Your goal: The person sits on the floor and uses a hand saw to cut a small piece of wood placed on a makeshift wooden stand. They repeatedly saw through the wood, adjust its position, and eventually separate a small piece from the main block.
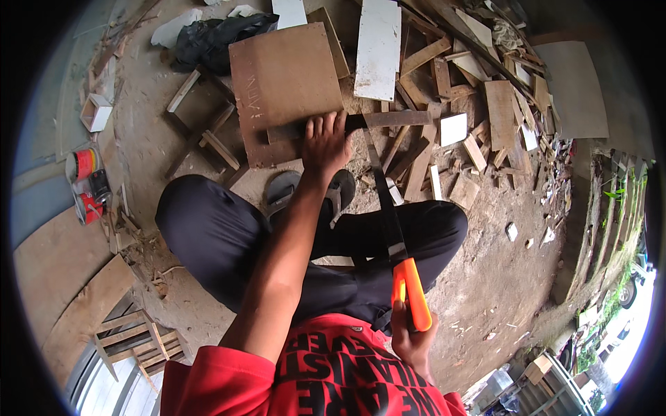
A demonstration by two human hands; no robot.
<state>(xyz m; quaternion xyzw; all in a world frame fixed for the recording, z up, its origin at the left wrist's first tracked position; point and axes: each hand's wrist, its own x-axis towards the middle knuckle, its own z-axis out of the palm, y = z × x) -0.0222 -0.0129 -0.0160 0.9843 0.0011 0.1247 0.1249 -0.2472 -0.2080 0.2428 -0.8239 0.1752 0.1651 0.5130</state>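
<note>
Dusty earthen ground [492,298] spreads around us, with a heap of wood offcuts [499,114] ahead to our right and a crumpled black plastic bag [215,43] ahead to our left. Before our crossed legs lies a brown board [284,76], its left edge ragged, with pale marks scratched on its face.

Across the near part of that board we have a wooden strip [397,118], long, narrow and straight-sided. Its left end lies close to the board's near left corner; its right end juts past the board's right edge. The left stretch looks dark, the right stretch a warmer brown ending square, with a blackish patch just right of our knuckles.

Our left hand [325,142] bears down on the strip, its fingers bent over it. Our right hand [414,340] is wrapped around the orange handle of a saw [390,225]. The dark, slim blade slants away from us to the strip, just right of our left hand; we cannot tell whether its teeth sit in the wood.
</note>
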